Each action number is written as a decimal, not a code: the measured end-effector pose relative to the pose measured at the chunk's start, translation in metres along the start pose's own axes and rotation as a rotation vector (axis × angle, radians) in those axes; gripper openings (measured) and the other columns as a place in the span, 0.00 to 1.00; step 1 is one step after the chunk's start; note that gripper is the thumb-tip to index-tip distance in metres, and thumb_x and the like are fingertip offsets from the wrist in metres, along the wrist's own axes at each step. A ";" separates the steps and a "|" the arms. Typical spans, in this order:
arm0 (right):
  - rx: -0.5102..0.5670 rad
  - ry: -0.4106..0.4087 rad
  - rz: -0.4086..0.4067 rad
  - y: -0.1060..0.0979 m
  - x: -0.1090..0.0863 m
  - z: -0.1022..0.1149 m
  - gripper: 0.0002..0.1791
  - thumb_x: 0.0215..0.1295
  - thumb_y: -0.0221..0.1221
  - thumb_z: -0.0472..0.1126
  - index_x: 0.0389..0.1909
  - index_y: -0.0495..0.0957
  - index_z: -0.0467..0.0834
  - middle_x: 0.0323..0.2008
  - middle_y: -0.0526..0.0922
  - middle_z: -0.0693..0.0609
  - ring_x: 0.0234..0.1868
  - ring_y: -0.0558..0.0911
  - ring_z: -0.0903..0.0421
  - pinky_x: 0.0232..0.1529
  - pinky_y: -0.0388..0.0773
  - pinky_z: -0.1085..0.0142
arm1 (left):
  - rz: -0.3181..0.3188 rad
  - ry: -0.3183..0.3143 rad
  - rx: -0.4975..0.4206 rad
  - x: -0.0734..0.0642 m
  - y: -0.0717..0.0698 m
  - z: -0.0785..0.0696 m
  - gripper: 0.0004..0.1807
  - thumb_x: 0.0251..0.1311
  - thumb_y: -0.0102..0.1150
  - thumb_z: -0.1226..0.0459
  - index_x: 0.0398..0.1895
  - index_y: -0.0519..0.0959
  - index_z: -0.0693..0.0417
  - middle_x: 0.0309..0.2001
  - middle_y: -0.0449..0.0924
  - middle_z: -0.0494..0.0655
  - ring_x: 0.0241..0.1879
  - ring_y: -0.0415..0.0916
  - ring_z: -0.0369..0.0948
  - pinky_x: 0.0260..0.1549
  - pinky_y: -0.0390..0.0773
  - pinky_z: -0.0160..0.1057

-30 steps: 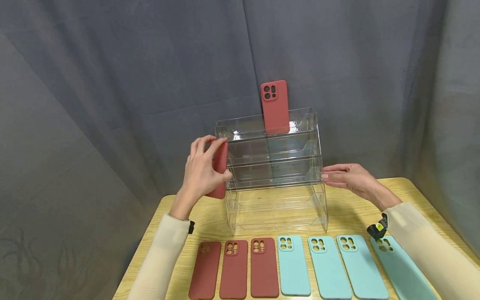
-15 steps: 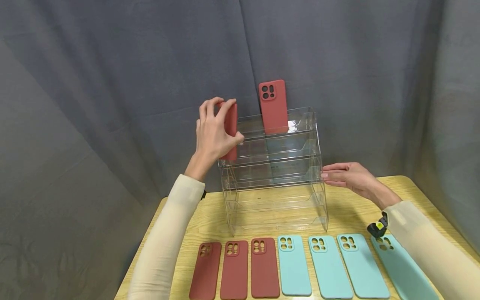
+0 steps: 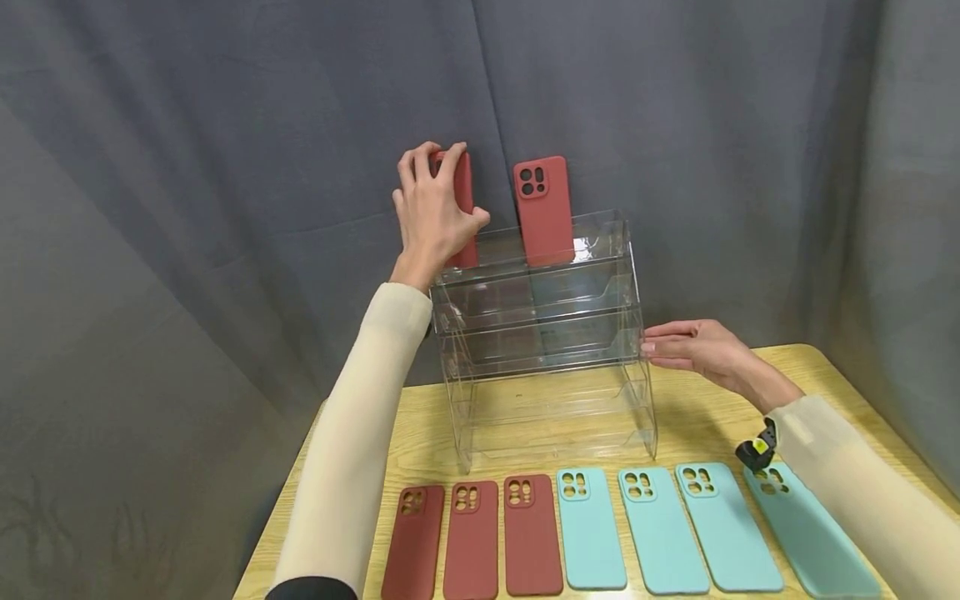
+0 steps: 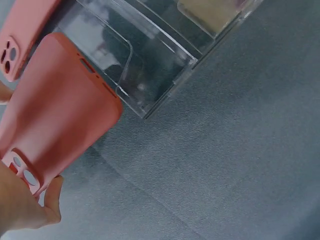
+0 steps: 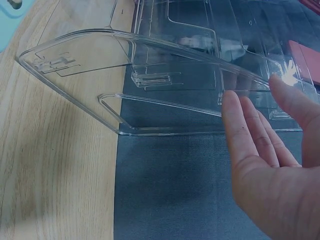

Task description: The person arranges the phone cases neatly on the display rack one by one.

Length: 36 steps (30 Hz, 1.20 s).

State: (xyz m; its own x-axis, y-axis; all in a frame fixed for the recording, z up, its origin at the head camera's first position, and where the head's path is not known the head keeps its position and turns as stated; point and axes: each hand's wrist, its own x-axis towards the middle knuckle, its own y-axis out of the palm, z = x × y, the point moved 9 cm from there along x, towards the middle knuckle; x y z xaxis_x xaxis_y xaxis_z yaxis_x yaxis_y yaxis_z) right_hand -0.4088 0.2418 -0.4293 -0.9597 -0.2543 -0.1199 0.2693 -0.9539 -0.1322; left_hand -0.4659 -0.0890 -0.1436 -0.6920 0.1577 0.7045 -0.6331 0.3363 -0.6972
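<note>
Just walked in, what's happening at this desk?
A person's left hand is gripping a red phone case at the left end of the top tier of a clear rack; I can't tell if it's seated. The right hand rests against the rack's right side. A second red case stands in that tier. Three darker red cases and four turquoise cases lie in a row on the table in front.
</note>
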 end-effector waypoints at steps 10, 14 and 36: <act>-0.016 0.001 -0.001 0.000 -0.003 -0.001 0.39 0.71 0.68 0.46 0.74 0.66 0.30 0.54 0.88 0.57 0.51 0.89 0.66 0.57 0.85 0.68 | 0.061 -0.054 0.048 0.021 0.020 -0.010 0.48 0.58 0.71 0.48 0.81 0.60 0.32 0.80 0.55 0.47 0.81 0.45 0.51 0.65 0.70 0.61; -0.036 0.001 -0.008 0.000 -0.002 0.000 0.40 0.70 0.69 0.48 0.74 0.67 0.31 0.53 0.88 0.57 0.52 0.89 0.65 0.57 0.85 0.68 | 0.054 -0.067 0.046 0.023 0.026 -0.015 0.47 0.58 0.71 0.48 0.81 0.60 0.33 0.79 0.55 0.47 0.81 0.46 0.50 0.65 0.71 0.59; -0.011 -0.002 -0.019 0.001 -0.002 -0.002 0.39 0.71 0.69 0.46 0.73 0.67 0.30 0.53 0.89 0.55 0.51 0.89 0.64 0.57 0.86 0.67 | 0.006 -0.093 0.032 0.018 0.046 -0.025 0.45 0.63 0.67 0.50 0.82 0.58 0.34 0.80 0.54 0.48 0.81 0.46 0.51 0.65 0.72 0.59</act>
State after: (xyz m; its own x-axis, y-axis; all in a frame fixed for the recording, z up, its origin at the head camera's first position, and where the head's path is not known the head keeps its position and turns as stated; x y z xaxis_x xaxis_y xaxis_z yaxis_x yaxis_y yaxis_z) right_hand -0.4067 0.2417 -0.4309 -0.9648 -0.2362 -0.1156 0.2516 -0.9568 -0.1454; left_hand -0.4986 -0.0470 -0.1600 -0.7240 0.0722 0.6860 -0.6387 0.3055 -0.7062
